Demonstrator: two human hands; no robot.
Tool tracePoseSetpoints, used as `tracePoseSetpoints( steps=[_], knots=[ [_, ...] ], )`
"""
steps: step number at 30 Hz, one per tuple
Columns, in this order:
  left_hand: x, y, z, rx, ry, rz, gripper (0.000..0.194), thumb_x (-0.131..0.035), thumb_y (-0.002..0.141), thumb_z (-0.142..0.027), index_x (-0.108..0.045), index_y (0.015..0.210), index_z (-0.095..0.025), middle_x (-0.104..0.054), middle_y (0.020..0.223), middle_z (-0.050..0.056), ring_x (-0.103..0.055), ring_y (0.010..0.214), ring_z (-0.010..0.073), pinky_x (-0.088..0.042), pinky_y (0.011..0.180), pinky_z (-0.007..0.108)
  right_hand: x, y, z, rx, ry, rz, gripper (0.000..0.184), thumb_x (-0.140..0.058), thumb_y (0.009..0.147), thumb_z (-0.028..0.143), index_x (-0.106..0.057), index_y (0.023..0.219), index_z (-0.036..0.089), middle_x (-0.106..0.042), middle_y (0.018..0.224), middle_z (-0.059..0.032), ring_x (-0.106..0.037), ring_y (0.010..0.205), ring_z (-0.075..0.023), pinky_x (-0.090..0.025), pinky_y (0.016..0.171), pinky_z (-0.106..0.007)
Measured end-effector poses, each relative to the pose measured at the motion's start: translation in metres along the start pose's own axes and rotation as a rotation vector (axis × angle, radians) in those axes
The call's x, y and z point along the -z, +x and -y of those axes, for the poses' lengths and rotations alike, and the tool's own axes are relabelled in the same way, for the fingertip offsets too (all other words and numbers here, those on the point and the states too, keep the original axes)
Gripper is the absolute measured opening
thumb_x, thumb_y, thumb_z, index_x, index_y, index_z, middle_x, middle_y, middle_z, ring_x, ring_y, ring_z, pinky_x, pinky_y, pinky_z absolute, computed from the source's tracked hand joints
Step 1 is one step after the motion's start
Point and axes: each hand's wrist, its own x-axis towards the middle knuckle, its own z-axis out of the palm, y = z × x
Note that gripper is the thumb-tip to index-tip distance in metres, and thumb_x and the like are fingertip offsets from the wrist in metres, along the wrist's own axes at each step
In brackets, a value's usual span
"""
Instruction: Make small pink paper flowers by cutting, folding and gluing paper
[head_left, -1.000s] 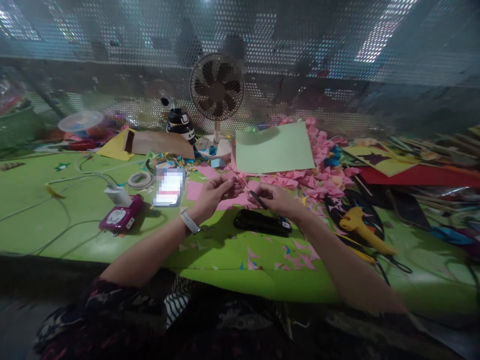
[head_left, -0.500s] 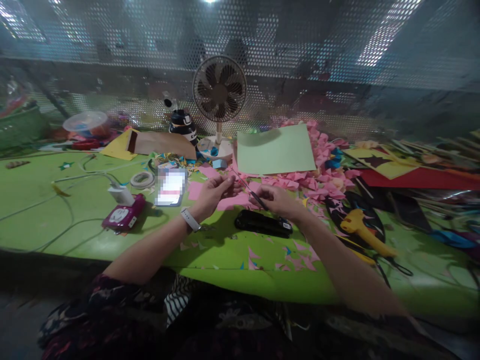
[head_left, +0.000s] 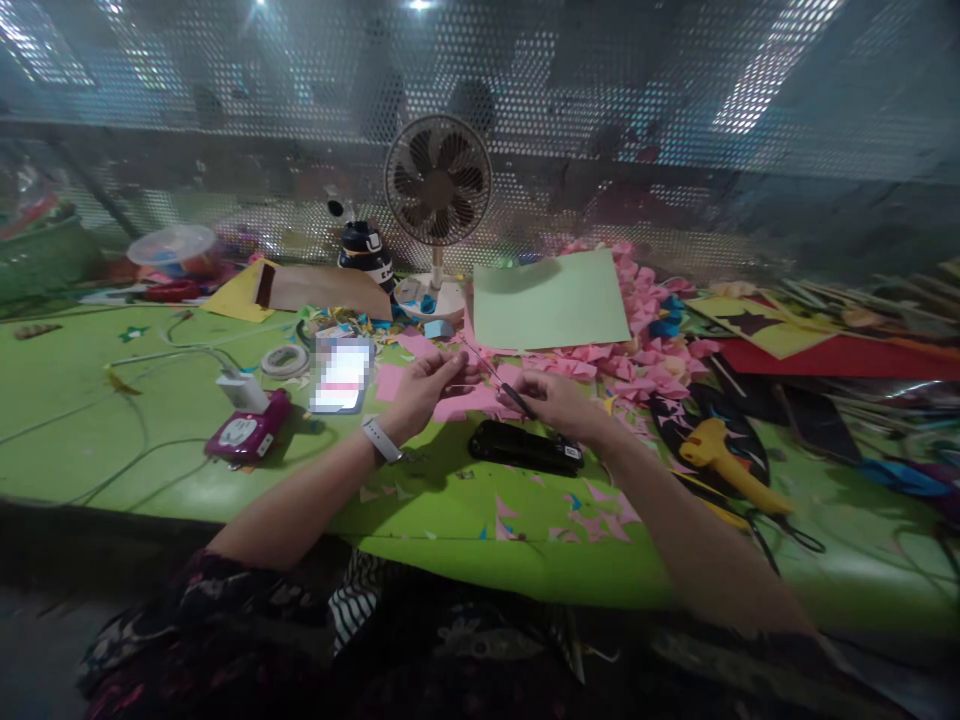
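My right hand (head_left: 551, 400) is closed around a thin tool (head_left: 517, 400) with a dark handle and a slim metal shaft that points up and left. Its exact kind is unclear. Facing it, my left hand (head_left: 439, 378) has its fingers drawn together close to the tool's tip. Whatever is pinched there is too small to make out. Beneath both hands lie pink paper pieces (head_left: 469, 403). Just below my right hand rests a black stapler (head_left: 517, 447). Small pink scraps (head_left: 600, 525) are scattered along the front of the green table (head_left: 435, 510).
A fan (head_left: 439, 180) stands at the back, beside a light green sheet (head_left: 551, 300) and a heap of pink pieces (head_left: 649, 300). To the left are a lit phone (head_left: 341, 375), a tape roll (head_left: 285, 361) and a purple power block (head_left: 251, 425). A yellow glue gun (head_left: 731, 465) lies right.
Both hands and the tool stay almost where they were. Nothing else on the table has visibly moved.
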Motion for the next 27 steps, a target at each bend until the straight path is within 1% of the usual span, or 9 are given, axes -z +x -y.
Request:
tracePoseSetpoints(
  steps=[4, 8, 12, 15, 20, 24, 27],
  knots=[
    [0.0005, 0.0007, 0.0003, 0.001, -0.004, 0.024, 0.037, -0.085, 0.069, -0.041, -0.065, 0.082, -0.012, -0.075, 0.077, 0.006, -0.072, 0.070, 0.0140, -0.056, 0.071, 0.025, -0.0006, -0.0007, 0.0045, -0.020, -0.023, -0.003, 0.057, -0.071, 0.064, 0.074, -0.053, 0.068, 0.020, -0.055, 0.068, 0.0003, -0.048, 0.063, -0.0135, -0.036, 0.060, -0.029],
    [0.0010, 0.0007, 0.0001, 0.013, -0.009, 0.052, 0.037, -0.086, 0.068, -0.040, -0.065, 0.082, -0.012, -0.075, 0.078, 0.006, -0.073, 0.071, 0.0148, -0.057, 0.071, 0.025, 0.0006, -0.0017, 0.0066, -0.024, -0.036, 0.008, 0.056, -0.070, 0.066, 0.074, -0.054, 0.070, 0.020, -0.057, 0.072, -0.0012, -0.049, 0.064, -0.0140, -0.036, 0.059, -0.029],
    [0.0016, 0.0009, -0.0007, 0.021, 0.024, 0.032, 0.035, -0.082, 0.072, -0.042, -0.064, 0.082, -0.013, -0.074, 0.079, 0.006, -0.074, 0.074, 0.0156, -0.056, 0.067, 0.023, 0.0014, -0.0022, 0.0051, -0.019, -0.036, -0.002, 0.056, -0.069, 0.067, 0.073, -0.053, 0.069, 0.020, -0.055, 0.071, -0.0007, -0.048, 0.063, -0.0138, -0.036, 0.059, -0.029],
    [0.0028, 0.0020, -0.0005, 0.010, 0.050, 0.015, 0.036, -0.081, 0.073, -0.044, -0.064, 0.082, -0.013, -0.074, 0.077, 0.005, -0.074, 0.075, 0.0161, -0.055, 0.065, 0.022, 0.0015, -0.0024, 0.0046, -0.029, -0.024, -0.001, 0.057, -0.070, 0.066, 0.074, -0.053, 0.068, 0.020, -0.054, 0.070, -0.0005, -0.048, 0.064, -0.0139, -0.036, 0.060, -0.030],
    [0.0049, 0.0034, -0.0010, -0.006, 0.081, 0.059, 0.038, -0.084, 0.069, -0.044, -0.067, 0.084, -0.012, -0.074, 0.077, 0.006, -0.074, 0.074, 0.0157, -0.057, 0.067, 0.023, 0.0009, -0.0029, 0.0058, -0.029, -0.026, 0.005, 0.058, -0.070, 0.066, 0.075, -0.051, 0.067, 0.020, -0.053, 0.067, 0.0008, -0.047, 0.061, -0.0133, -0.035, 0.059, -0.029],
    [0.0068, 0.0042, -0.0024, 0.006, 0.085, 0.071, 0.036, -0.083, 0.071, -0.043, -0.068, 0.084, -0.012, -0.074, 0.077, 0.006, -0.073, 0.073, 0.0150, -0.057, 0.069, 0.023, -0.0004, -0.0024, 0.0041, -0.020, -0.008, 0.002, 0.058, -0.070, 0.064, 0.075, -0.052, 0.066, 0.020, -0.055, 0.069, -0.0001, -0.050, 0.062, -0.0137, -0.038, 0.060, -0.030],
    [0.0096, 0.0056, -0.0032, 0.017, 0.084, 0.063, 0.036, -0.083, 0.071, -0.042, -0.067, 0.084, -0.012, -0.074, 0.076, 0.006, -0.074, 0.074, 0.0155, -0.057, 0.067, 0.022, 0.0011, -0.0004, -0.0023, -0.009, 0.044, -0.052, 0.057, -0.070, 0.064, 0.075, -0.055, 0.068, 0.020, -0.056, 0.067, -0.0002, -0.051, 0.063, -0.0142, -0.039, 0.059, -0.029]
  ],
)
